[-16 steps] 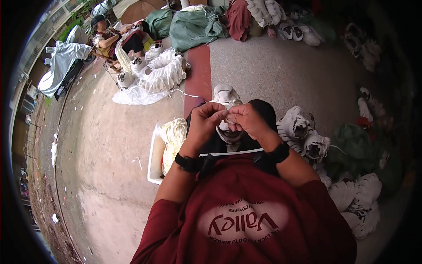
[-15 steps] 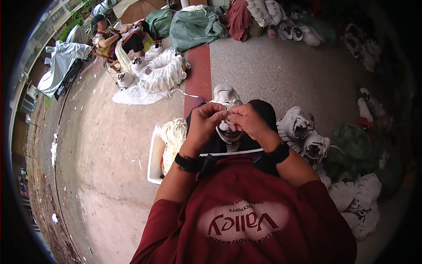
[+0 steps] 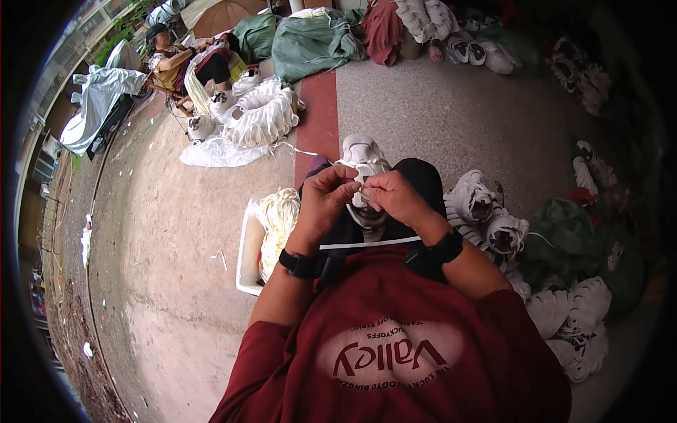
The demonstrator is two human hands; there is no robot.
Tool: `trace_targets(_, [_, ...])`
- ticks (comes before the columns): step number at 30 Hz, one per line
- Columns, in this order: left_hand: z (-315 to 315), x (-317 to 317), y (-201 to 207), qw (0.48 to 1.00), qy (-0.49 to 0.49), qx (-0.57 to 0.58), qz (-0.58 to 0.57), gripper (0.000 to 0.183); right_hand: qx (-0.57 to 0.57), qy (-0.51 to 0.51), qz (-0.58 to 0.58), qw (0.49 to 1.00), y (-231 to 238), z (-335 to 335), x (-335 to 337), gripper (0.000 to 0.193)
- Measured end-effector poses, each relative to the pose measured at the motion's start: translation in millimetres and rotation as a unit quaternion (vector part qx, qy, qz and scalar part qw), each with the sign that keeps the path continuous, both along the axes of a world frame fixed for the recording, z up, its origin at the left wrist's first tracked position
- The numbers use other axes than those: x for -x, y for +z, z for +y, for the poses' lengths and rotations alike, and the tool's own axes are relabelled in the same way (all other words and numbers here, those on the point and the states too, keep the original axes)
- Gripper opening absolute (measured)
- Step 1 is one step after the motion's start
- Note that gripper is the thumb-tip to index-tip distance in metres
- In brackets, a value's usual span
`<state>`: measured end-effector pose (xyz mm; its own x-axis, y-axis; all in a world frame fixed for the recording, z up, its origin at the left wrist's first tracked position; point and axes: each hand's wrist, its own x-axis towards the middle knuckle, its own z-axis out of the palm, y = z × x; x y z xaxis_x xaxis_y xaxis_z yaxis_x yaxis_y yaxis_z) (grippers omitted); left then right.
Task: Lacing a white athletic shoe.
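Note:
A white sneaker [image 3: 362, 149] rests at my lap between my knees, its toe pointing away from me. Over its tongue and eyelets, my left hand [image 3: 328, 197] and my right hand [image 3: 396, 197] come together, fingertips almost touching. Both are closed in a pinch on a thin white shoelace, of which only a scrap shows between the fingers. A flat white strip [image 3: 370, 245], like a lace, stretches across my lap between my wrists. My hands partly cover the shoe's opening.
A white box [image 3: 247, 264] of pale laces [image 3: 279, 218] stands at my left. White sneakers [image 3: 474, 197] cluster at my right, beside a green sack [image 3: 557, 229]. Ahead on the left, a seated person [image 3: 173, 63] works near a ring of white shoes [image 3: 264, 116]. Green sacks [image 3: 314, 46] line the back.
My right fingers have shifted slightly, and the fingertips sit a little farther apart. The seated person's head and arms have moved a little. The sneaker stays in place.

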<state>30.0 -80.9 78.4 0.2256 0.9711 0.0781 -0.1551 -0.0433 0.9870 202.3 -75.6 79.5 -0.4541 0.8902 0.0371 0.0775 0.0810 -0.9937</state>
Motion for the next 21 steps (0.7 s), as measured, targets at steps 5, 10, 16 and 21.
trace_targets(5, [-2, 4, -3, 0.999, -0.016, -0.019, 0.028, 0.004, -0.115, 0.005, -0.081, 0.990, 1, -4, 0, 0.022])
trace_targets(10, [2, 8, -11, 0.999, -0.016, -0.019, 0.020, 0.005, -0.310, -0.007, -0.171, 0.935, -12, -5, -2, 0.016])
trace_targets(16, [16, -4, -46, 0.925, 0.045, -0.231, 0.299, 0.012, 0.043, -0.101, -0.009, 0.994, -30, 25, -15, 0.020])
trace_targets(21, [20, -16, -79, 0.773, -0.073, -0.421, 0.469, 0.041, -0.131, -0.153, -0.038, 0.979, 44, 48, -9, 0.020])
